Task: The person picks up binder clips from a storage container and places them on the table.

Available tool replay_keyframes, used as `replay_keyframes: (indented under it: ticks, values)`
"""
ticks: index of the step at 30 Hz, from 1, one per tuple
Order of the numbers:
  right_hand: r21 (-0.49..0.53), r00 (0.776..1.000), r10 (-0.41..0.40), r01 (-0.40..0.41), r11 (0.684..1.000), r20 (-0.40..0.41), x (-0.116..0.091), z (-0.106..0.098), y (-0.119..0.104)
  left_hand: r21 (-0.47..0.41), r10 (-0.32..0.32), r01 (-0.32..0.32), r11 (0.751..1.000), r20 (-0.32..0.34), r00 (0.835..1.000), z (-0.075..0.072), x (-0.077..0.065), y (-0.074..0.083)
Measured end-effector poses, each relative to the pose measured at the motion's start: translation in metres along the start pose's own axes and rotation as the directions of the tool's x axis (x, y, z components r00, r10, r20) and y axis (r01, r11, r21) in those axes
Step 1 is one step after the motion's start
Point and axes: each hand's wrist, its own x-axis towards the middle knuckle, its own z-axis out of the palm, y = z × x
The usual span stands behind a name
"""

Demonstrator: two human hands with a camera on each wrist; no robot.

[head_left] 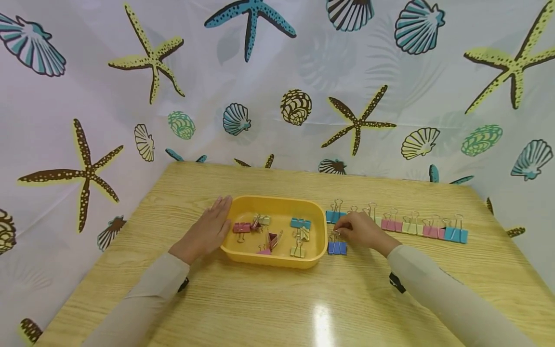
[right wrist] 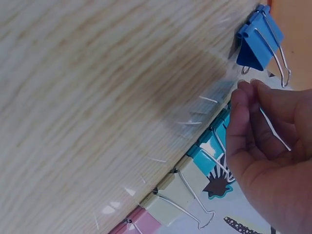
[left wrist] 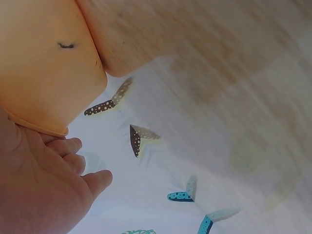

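My left hand (head_left: pixel 205 232) lies with extended fingers along the left wall of a yellow tray (head_left: pixel 277 261); the left wrist view shows its fingers (left wrist: pixel 68 146) against the tray's outside. Just right of the tray, a blue binder clip (head_left: pixel 337 248) stands on the table with its wire handles up. My right hand (head_left: pixel 362 231) has thumb and fingertips brought together at those handles, pinching at the wire. In the right wrist view the blue clip's body (right wrist: pixel 263 41) stays uncovered beside the fingertips. Behind that hand stands a teal binder clip (head_left: pixel 334 217).
A row of pink (head_left: pixel 391 225), pale yellow (head_left: pixel 412 228) and teal (head_left: pixel 456 235) clips runs rightward along the table, partly hidden by my right hand. Inside the tray lie several loose clips, among them a teal one (head_left: pixel 300 222) and a pink one (head_left: pixel 242 227). Patterned cloth (head_left: pixel 269 140) hangs behind the table.
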Motion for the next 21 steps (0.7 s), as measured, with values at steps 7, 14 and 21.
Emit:
replay_keyframes:
  ticks: [7,14,21]
  values:
    - [0.054,0.998,0.059,-0.058,0.997,-0.012,-0.0043,-0.0059,-0.0043,-0.003,-0.002,0.002,1.000,0.000,1.000,-0.0001,0.0000,0.0008]
    - [0.073,0.999,0.050,-0.051,0.996,0.014,-0.0059,-0.0072,-0.0044,-0.004,0.001,-0.001,1.000,-0.002,1.000,0.0001,0.0005,0.0006]
    - [0.088,0.999,0.049,-0.050,0.995,0.018,-0.0065,-0.0047,-0.0007,-0.001,0.004,-0.004,1.000,0.003,1.000,0.0005,0.0013,0.0002]
